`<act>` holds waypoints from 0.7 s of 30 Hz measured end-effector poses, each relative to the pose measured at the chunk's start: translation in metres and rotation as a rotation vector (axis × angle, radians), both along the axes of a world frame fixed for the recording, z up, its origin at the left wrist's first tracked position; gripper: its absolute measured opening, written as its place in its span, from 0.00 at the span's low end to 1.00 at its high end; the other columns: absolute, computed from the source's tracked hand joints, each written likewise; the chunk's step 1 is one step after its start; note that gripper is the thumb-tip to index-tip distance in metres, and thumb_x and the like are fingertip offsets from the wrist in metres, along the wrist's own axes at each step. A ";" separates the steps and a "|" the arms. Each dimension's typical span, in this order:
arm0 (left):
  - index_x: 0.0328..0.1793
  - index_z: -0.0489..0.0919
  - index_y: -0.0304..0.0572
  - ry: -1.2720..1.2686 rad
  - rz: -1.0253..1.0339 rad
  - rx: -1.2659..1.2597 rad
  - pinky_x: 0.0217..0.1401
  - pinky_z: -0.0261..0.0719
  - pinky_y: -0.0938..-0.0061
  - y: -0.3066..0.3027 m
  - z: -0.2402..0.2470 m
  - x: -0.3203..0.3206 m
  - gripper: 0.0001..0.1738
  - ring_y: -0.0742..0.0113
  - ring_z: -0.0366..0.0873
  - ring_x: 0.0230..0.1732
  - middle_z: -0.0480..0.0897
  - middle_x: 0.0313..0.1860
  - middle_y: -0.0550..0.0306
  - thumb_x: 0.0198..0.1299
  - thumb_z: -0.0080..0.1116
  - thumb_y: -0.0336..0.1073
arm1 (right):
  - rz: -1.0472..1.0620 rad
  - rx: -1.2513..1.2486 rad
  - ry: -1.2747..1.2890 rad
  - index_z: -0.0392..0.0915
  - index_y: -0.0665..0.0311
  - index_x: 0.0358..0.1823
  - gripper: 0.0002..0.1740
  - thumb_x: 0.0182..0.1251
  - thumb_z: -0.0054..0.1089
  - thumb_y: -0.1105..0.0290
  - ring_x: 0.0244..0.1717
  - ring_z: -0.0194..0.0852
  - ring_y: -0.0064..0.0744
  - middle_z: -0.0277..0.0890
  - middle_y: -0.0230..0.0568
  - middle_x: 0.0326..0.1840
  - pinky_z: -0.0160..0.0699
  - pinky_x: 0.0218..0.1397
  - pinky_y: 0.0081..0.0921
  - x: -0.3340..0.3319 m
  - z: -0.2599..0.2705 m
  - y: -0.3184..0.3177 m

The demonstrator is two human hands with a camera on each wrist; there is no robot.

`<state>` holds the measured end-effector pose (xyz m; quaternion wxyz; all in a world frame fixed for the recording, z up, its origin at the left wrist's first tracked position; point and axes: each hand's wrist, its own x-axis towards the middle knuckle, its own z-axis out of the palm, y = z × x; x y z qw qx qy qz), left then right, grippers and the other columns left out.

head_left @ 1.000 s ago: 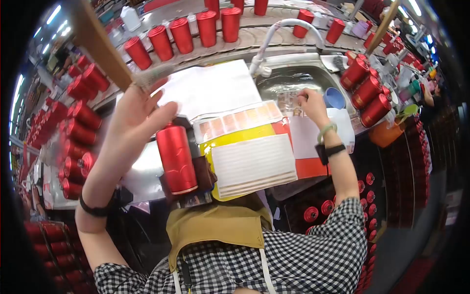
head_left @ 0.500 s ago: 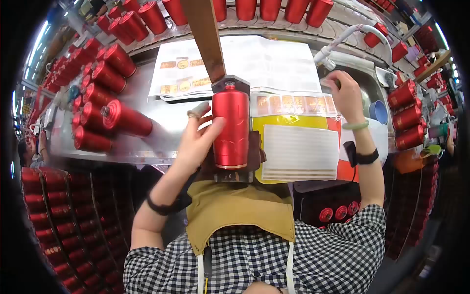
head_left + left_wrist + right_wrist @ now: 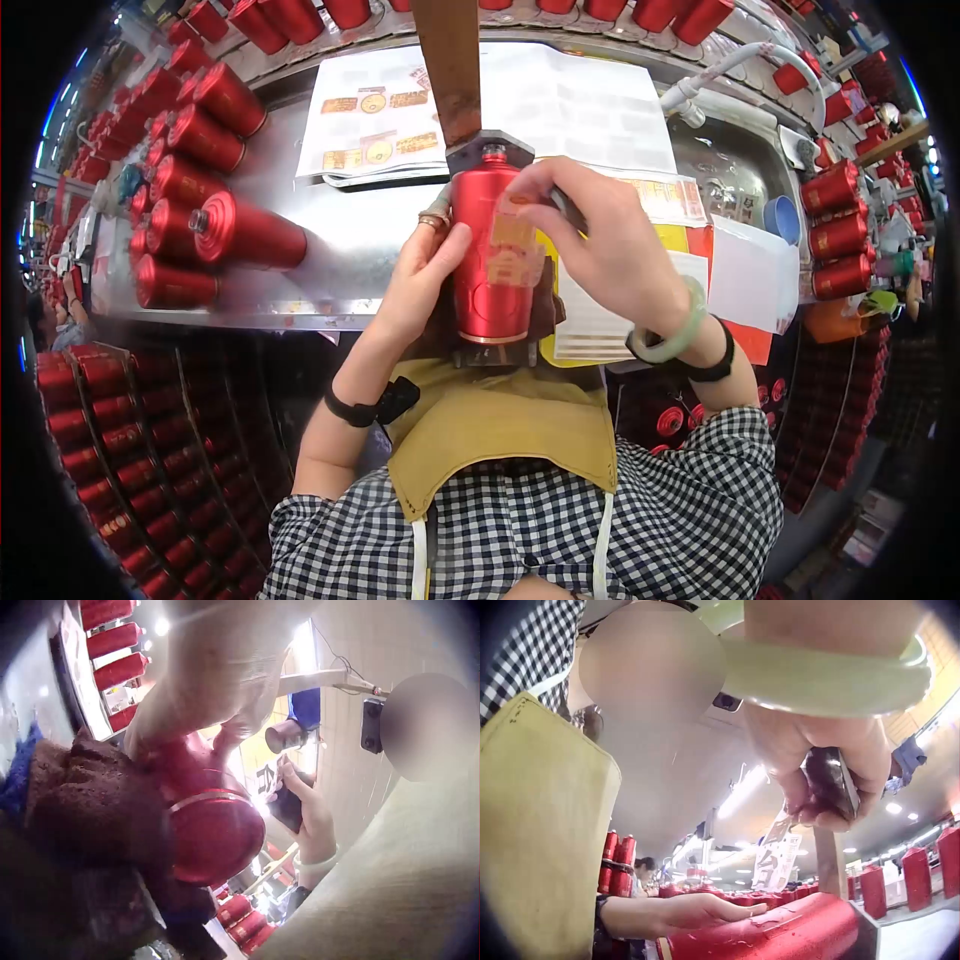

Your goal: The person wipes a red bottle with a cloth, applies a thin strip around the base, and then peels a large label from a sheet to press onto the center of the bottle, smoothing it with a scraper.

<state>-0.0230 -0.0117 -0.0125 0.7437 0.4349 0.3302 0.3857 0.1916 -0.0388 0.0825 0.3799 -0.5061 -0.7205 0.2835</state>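
"Red bottles (image 3: 205, 140), one group, at the far left of the worktop (image 3: 335, 260)."

"Next along?"

"Printed sheets (image 3: 375, 105), white with gold designs, lying beyond your left hand (image 3: 405, 280). Of that hand: fingers curled about the left side of a single red bottle (image 3: 475, 290), thumb on its surface."

"Position of that piece?"

"Centre, directly before you. Laid lengthwise, base towards you, neck at a dark bracket (image 3: 460, 158) below a wooden post (image 3: 450, 70)."

"Your right hand (image 3: 610, 240)?"

"Thumb and fingers together, pinching a film label (image 3: 513, 252), see-through with gold print. It hangs at the right side of the bottle you steady; whether its lower edge touches, I cannot tell. Also in your right palm: one dark object (image 3: 831, 780), kind unclear."

"Worn on that arm?"

"One pale green bangle (image 3: 697, 303), with a black strap (image 3: 712, 368) behind it."

"Remainder, rightward?"

"One striped sheet (image 3: 590, 340), beside your right hand. One metal sink (image 3: 738, 160), beyond your right forearm. One blue cup (image 3: 780, 220), at the sink's right end. Last, a stack of bottles (image 3: 838, 220), also red, far right."
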 end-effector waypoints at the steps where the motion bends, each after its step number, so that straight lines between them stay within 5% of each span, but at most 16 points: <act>1: 0.87 0.51 0.32 -0.144 0.007 -0.107 0.78 0.68 0.62 0.002 -0.003 0.000 0.47 0.60 0.69 0.76 0.68 0.78 0.43 0.70 0.66 0.35 | -0.003 0.026 0.006 0.80 0.70 0.50 0.08 0.72 0.61 0.80 0.38 0.81 0.32 0.83 0.43 0.37 0.80 0.45 0.25 -0.001 -0.011 0.007; 5: 0.87 0.48 0.33 0.291 0.084 0.227 0.78 0.69 0.61 -0.010 0.008 0.008 0.53 0.58 0.69 0.77 0.67 0.79 0.43 0.65 0.71 0.35 | -0.038 0.020 -0.006 0.81 0.69 0.49 0.08 0.71 0.63 0.79 0.37 0.81 0.32 0.83 0.43 0.37 0.79 0.43 0.25 -0.005 -0.029 0.018; 10: 0.86 0.50 0.33 0.168 0.051 0.160 0.77 0.71 0.61 -0.011 0.018 0.014 0.52 0.59 0.71 0.75 0.70 0.74 0.44 0.63 0.73 0.33 | -0.117 0.054 0.026 0.84 0.67 0.46 0.07 0.69 0.67 0.77 0.38 0.81 0.26 0.84 0.39 0.38 0.78 0.43 0.23 -0.008 -0.034 0.024; 11: 0.86 0.50 0.33 0.139 0.034 0.132 0.77 0.71 0.61 -0.010 0.018 0.014 0.52 0.59 0.71 0.74 0.70 0.74 0.44 0.63 0.73 0.33 | -0.137 -0.023 0.112 0.84 0.65 0.46 0.09 0.67 0.65 0.75 0.45 0.84 0.48 0.84 0.48 0.44 0.81 0.52 0.36 -0.008 -0.036 0.026; 21: 0.86 0.49 0.33 0.153 0.046 0.118 0.74 0.75 0.62 -0.011 0.024 0.019 0.51 0.61 0.73 0.72 0.71 0.74 0.45 0.64 0.72 0.31 | -0.181 -0.111 0.252 0.84 0.66 0.50 0.10 0.68 0.65 0.76 0.43 0.86 0.34 0.86 0.45 0.45 0.82 0.48 0.29 -0.011 -0.044 0.029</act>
